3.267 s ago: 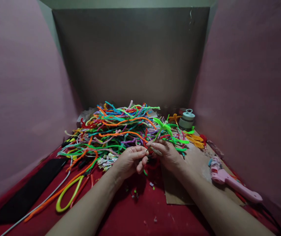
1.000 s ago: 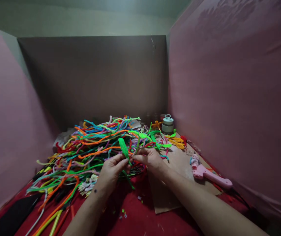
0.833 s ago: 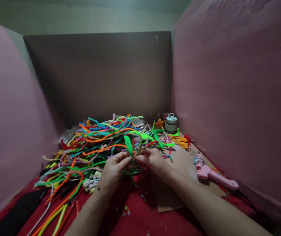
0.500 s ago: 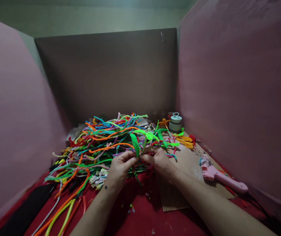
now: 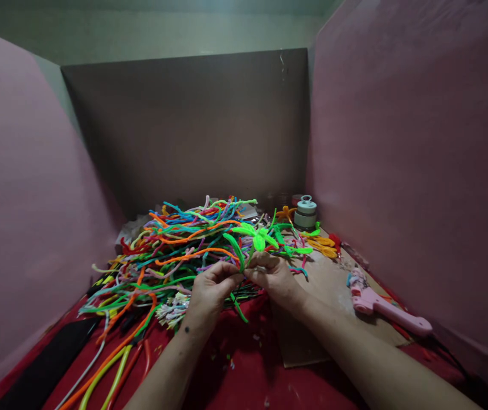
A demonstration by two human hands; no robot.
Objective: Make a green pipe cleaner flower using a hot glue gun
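Observation:
Both hands meet in front of a big heap of coloured pipe cleaners [image 5: 175, 242]. My left hand [image 5: 209, 290] pinches the stem of a bright green pipe-cleaner piece [image 5: 252, 239] with leaf-like loops fanned out at its top. My right hand [image 5: 275, 276] pinches the same piece from the right, fingers closed just under the loops. A green tail of it hangs below my left hand. The fingertips of both hands touch.
Red cloth [image 5: 244, 376] covers the table. A pink glue gun [image 5: 382, 304] lies on a cardboard sheet [image 5: 333, 279] at right. A grey spool [image 5: 304, 212] and yellow-orange pieces [image 5: 323, 245] sit at the back right. A black flat object [image 5: 42, 370] lies at left. Pink and brown walls enclose the space.
The green loop that stood upright between my hands has tilted left and lies lower, its tail now hangs lower below my left hand. The view has shifted slightly.

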